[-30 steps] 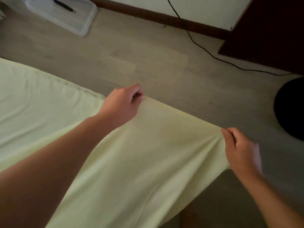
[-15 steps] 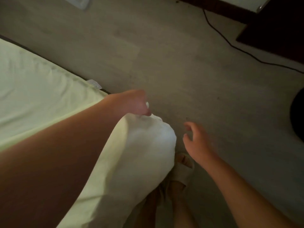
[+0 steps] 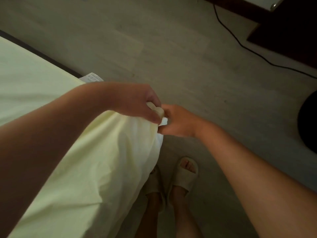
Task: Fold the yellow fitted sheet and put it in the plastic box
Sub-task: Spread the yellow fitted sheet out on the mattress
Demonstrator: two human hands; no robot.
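1. Head view, far left: we see a pale yellow fitted sheet (image 3: 77, 160) of soft fabric spread flat over a raised surface. The dark edge (image 3: 42, 55) of that surface shows along the sheet's upper border.
2. A small white printed label (image 3: 93, 78) sticks out at the sheet's border, just above our left forearm.
3. From the flat part, the sheet rises toward the middle of the frame. It then hangs in a loose, wrinkled drape that runs to the bottom edge.
4. Our left hand (image 3: 137, 102) is at the top of that drape. Its fingers are curled round a bunched wad of the sheet's edge, which shows between fingers and thumb.
5. Our right hand (image 3: 178, 121) is just beside the left, and the two meet at the fingertips. Its thumb and fingers are curled onto the same gathered fabric, just under the left hand's grip.
6. The sheet therefore lies left of and below both hands, with its gathered edge held between them.
7. Below the hands, two feet in beige open-toe slippers (image 3: 186, 174) stand on the pale wood-look floor (image 3: 171, 48). The left foot is partly hidden by the drape.
8. At upper right, a thin black cable (image 3: 240, 43) trails across the floor beside a dark brown cabinet (image 3: 291, 28).
9. At the right edge is a black rounded object (image 3: 308, 121), cut off by the frame; we cannot tell what it is.
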